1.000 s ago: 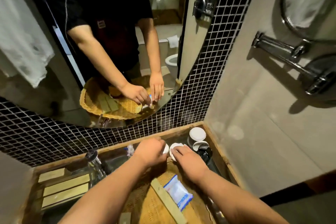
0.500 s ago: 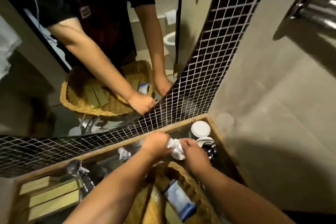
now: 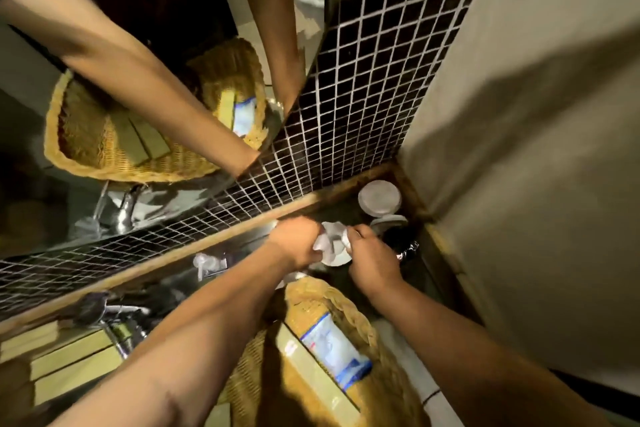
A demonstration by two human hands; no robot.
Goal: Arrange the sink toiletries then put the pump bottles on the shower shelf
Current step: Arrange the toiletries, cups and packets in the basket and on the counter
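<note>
Boxes (image 3: 69,357), pale and flat, lie stacked at the near left of the counter (image 3: 427,274), just beside a chrome tap (image 3: 119,326). Right of the tap, a small wrapped item (image 3: 207,262) lies against the wooden back edge (image 3: 138,272).

Left hand (image 3: 298,243): fingers curled, gripping the left side of a crumpled white packet (image 3: 330,236). The packet is held between both hands, over the far right part of the counter; motion blur hides what it contains.

Near side of the hands: a wicker basket (image 3: 349,302) holding a long pale box (image 3: 304,360) and, just right of it, a blue-and-white sachet (image 3: 332,343).

Right hand (image 3: 372,256): fingers curled, pinching the right side of the same packet.

Far right corner: a white-lidded cup (image 3: 379,198) stands against the tiled wall (image 3: 363,80), a second lidded cup (image 3: 388,220) just nearer, and a dark glass (image 3: 401,246) touching the right hand's far side. A plain wall (image 3: 519,149) closes the right.
</note>
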